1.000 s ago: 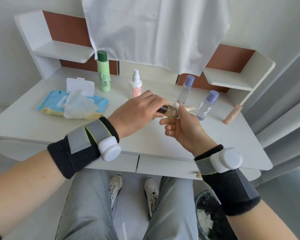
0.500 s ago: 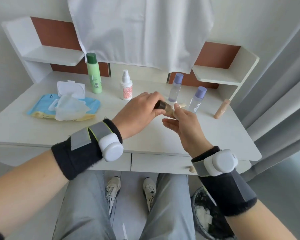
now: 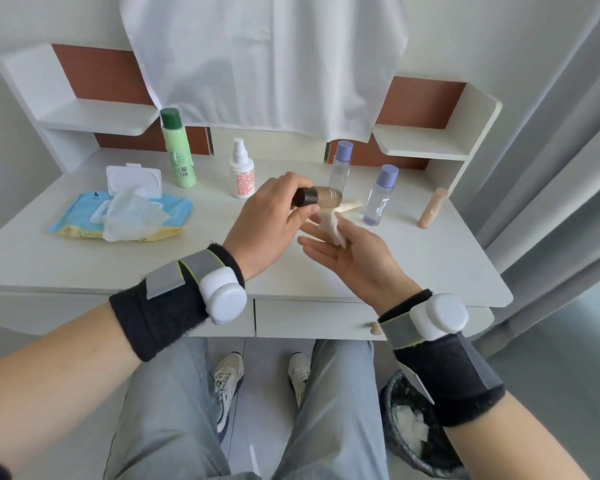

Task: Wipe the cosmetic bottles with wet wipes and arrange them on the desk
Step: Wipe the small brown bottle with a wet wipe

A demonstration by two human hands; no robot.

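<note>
While the white desk (image 3: 66,258) fills most of my feed, with a white cloth (image 3: 264,64) hanging over its back panel, the work sits above its middle. On the left of the desktop lies a blue pack of wipes (image 3: 84,223), lid flipped up and a sheet pulled loose. Behind it a green bottle (image 3: 178,150) stands upright, then a white spray bottle (image 3: 242,171), then two clear bottles with purple caps (image 3: 340,164) (image 3: 380,195). A beige tube (image 3: 432,207) lies on its side at the far right. A bin (image 3: 413,427) sits on the floor by the right leg.

The left hand (image 3: 267,226) has its fingers curled round the dark cap end of a small tan bottle (image 3: 321,196). The tan body juts out to the right, roughly level and clear of the desk. The right hand (image 3: 350,254) lies palm up just beneath it, most fingers nearly straight, and the thumb pinches a crumpled wet wipe (image 3: 333,226) against them. The wipe's top edge reaches right under the bottle's body — I cannot tell whether they touch.
</note>
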